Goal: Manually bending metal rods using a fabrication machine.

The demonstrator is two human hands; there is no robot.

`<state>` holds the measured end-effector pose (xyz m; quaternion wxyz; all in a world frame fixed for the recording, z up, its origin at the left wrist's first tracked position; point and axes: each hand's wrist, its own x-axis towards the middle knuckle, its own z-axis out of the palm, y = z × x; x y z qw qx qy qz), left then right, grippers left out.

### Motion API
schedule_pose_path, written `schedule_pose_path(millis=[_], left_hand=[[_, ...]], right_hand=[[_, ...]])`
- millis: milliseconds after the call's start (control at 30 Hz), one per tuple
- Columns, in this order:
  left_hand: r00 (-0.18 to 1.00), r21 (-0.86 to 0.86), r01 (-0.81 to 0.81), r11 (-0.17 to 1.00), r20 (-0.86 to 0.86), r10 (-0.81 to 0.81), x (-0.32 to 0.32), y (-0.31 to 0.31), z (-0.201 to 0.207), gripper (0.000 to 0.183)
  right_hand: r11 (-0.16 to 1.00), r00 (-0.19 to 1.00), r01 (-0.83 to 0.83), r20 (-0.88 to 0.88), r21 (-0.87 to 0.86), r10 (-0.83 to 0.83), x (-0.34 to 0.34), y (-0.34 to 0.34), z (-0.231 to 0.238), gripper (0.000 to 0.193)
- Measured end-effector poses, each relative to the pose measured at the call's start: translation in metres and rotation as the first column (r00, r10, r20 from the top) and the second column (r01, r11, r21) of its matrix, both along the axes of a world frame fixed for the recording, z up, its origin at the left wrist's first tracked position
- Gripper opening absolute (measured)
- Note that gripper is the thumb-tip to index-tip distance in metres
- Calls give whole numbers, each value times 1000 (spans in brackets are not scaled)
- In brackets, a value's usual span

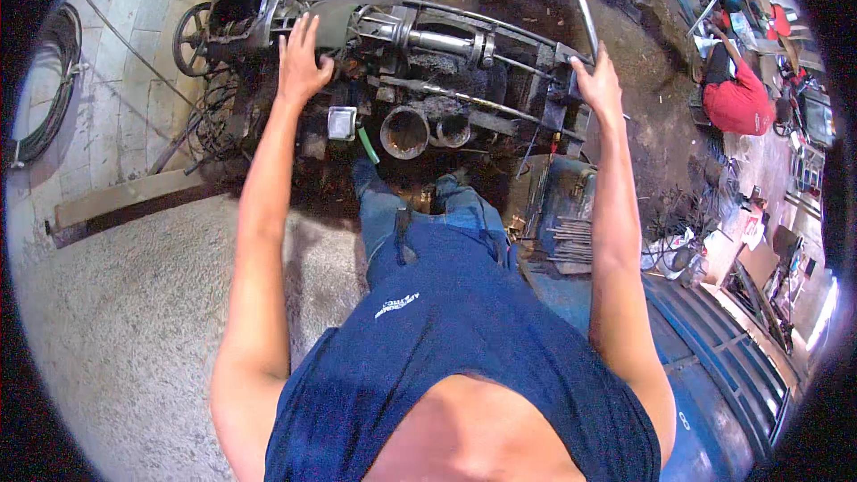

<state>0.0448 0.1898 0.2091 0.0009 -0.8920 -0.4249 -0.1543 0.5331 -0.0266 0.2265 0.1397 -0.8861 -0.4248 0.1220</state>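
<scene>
A long, greasy metal machine lies across in front of me, with parallel rods and a shiny cylinder. My left hand is at its left part, fingers spread and holding nothing, beside a dark greenish cover. Whether the fingertips touch the machine, I cannot tell. At the right end, my right hand is closed around the lower end of a bright metal bar. The bar slants up and away from the hand. Part of the grip is hidden behind the hand.
A spoked handwheel sits at the machine's left end. Beneath are a round metal container and a small pale square box. Rods lie at right above a blue cabinet. A person in red sits far right.
</scene>
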Motion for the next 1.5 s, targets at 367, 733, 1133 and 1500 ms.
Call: schedule_pose_path(millis=[367, 733, 1133, 1500], left_hand=[[381, -992, -84, -98, -123, 916, -27, -219, -199, 82], [176, -797, 541, -267, -204, 963, -33, -170, -150, 33], [31, -870, 438, -227, -238, 971, -2, -171, -118, 29], [92, -977, 194, -84, -68, 993, 2, -184, -123, 28]], right_hand=[[983, 987, -35, -146, 182, 62, 6, -3, 0, 61], [974, 993, -43, -100, 222, 66, 16, -6, -13, 57], [889, 975, -72, 221, 452, -33, -2, -17, 5, 50], [943, 881, 333, -347, -24, -320, -121, -151, -112, 45]])
